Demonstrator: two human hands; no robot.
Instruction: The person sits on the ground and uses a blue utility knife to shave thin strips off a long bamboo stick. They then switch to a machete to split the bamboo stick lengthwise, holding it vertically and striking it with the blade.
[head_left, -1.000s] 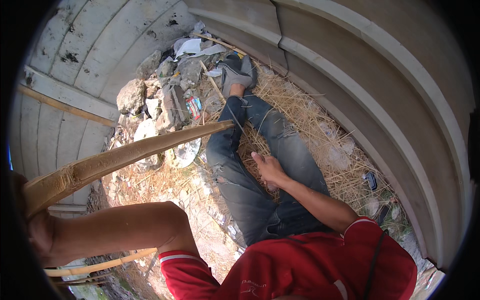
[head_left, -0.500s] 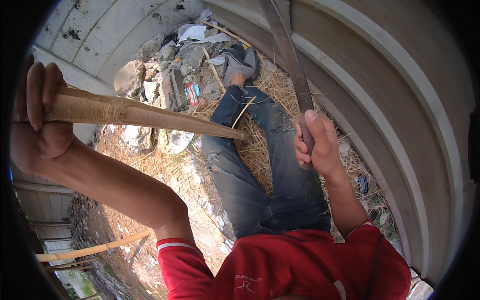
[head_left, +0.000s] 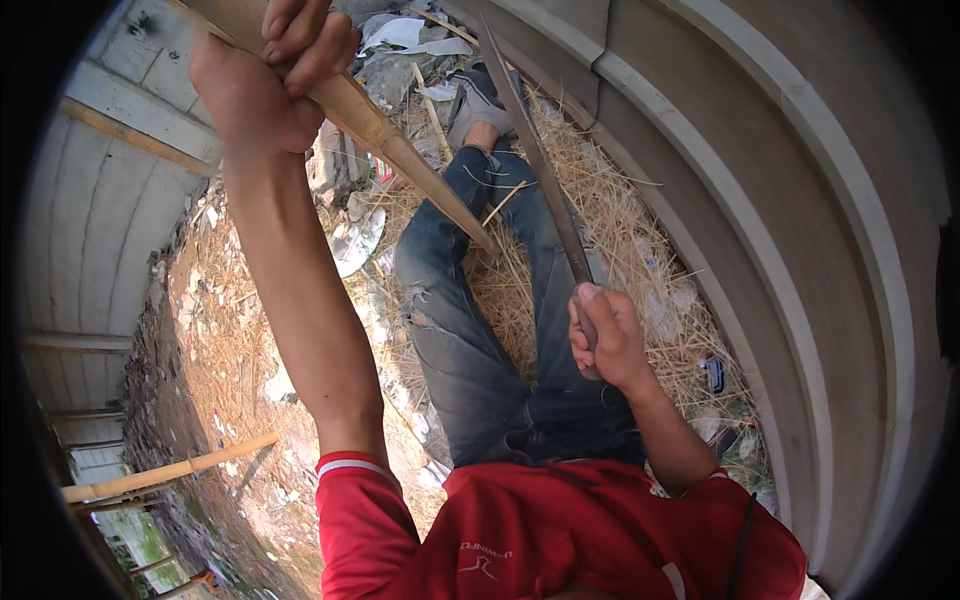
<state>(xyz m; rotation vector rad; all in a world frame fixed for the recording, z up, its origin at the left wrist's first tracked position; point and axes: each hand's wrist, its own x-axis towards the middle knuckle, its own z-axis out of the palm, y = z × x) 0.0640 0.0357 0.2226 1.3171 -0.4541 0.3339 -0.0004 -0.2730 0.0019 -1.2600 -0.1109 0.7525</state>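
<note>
My left hand (head_left: 275, 85) is raised at the upper left, its fingers wrapped round a long split bamboo pole (head_left: 400, 152). The pole slants down to the right, and its narrow far end shows between my knees, over the straw. Whether that end rests on the ground I cannot tell. In my right hand (head_left: 615, 340) is the dark handle of a machete (head_left: 545, 170), held above my right thigh. Its long blade points up and away, apart from the bamboo. The bamboo's top end runs out of view past my left hand.
My jeans-clad legs (head_left: 460, 350) stretch ahead over straw and bamboo shavings (head_left: 620, 240). A corrugated metal wall (head_left: 740, 200) curves close along my right. Rocks and litter (head_left: 390, 75) lie by my feet. A bamboo stick (head_left: 190, 468) is at the lower left.
My left hand has swung up and to the right, tilting the bamboo pole more steeply. My right hand has come lower and a little left with the machete.
</note>
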